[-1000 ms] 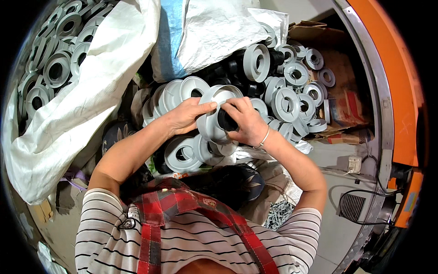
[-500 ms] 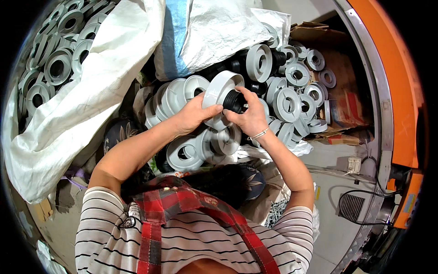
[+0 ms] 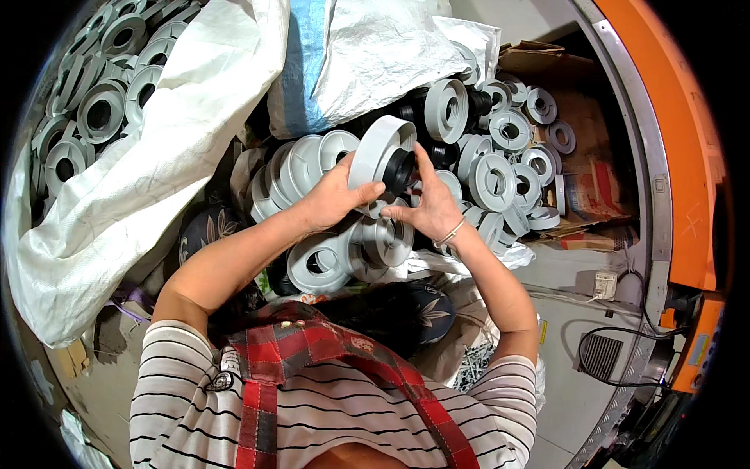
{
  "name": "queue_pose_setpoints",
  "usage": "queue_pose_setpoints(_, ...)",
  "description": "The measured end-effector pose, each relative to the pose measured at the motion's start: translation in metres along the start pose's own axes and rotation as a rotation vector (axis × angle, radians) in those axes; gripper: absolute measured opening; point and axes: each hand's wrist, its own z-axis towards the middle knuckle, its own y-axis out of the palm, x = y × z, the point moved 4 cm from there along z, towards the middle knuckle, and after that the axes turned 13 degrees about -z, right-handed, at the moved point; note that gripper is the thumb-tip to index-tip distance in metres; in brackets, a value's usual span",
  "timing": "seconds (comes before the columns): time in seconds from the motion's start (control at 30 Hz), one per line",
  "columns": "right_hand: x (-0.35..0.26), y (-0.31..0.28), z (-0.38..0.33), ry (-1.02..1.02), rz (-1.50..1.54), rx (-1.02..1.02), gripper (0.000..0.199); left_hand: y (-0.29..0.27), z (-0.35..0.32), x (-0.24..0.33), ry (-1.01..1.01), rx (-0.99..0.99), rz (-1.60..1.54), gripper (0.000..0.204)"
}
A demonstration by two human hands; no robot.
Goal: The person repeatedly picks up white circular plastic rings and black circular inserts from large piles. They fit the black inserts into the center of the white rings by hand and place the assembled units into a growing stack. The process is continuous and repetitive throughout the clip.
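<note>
My left hand (image 3: 332, 197) is closed on a grey plastic flanged ring (image 3: 370, 162), its thumb lying along the near side of the rim. A black ribbed plastic fitting (image 3: 401, 169) sits in the ring's right side. Around this fitting my right hand (image 3: 434, 205) has its fingers apart. The index fingertip is close to the black fitting's edge, and the thumb points left below it, off its surface. Under both hands lie more grey flanged rings (image 3: 316, 266), and another stack of grey rings (image 3: 299, 168) leans to the left of the held piece.
Loose grey rings (image 3: 494, 181) fill a cardboard box (image 3: 598, 184) at right. A white woven sack (image 3: 180, 133) with more rings (image 3: 100, 112) stands at left. Behind are a white and blue sack (image 3: 367, 59) and an orange frame (image 3: 687, 156). Small metal screws (image 3: 475, 366) lie beside my right arm.
My right hand has loosened: its thumb has come down off the black fitting and its fingers have spread. My left hand keeps hold of the ring, which has shifted very slightly.
</note>
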Motion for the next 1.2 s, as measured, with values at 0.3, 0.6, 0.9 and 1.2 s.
queue_pose_setpoints(0.3, 0.044, 0.026, 0.026, 0.348, 0.652, -0.191, 0.058, 0.005, -0.006, 0.021, 0.123, -0.032, 0.341, 0.067)
queue_pose_setpoints(0.6, 0.156, -0.040, 0.152, 0.302, -0.310, 0.458, 0.079, -0.001, 0.014, 0.018, 0.337, -0.159, 1.445, 0.063)
queue_pose_setpoints(0.9, -0.011, 0.007, 0.048, -0.672, -0.248, 0.413, 0.062, -0.014, 0.035, 0.029, 0.017, 0.287, -0.435, 0.038)
queue_pose_setpoints(1.2, 0.098, 0.005, 0.165, 0.281, -0.485, 0.507, 0.070, -0.016, 0.038, 0.026, 0.053, 0.334, -0.268, 0.030)
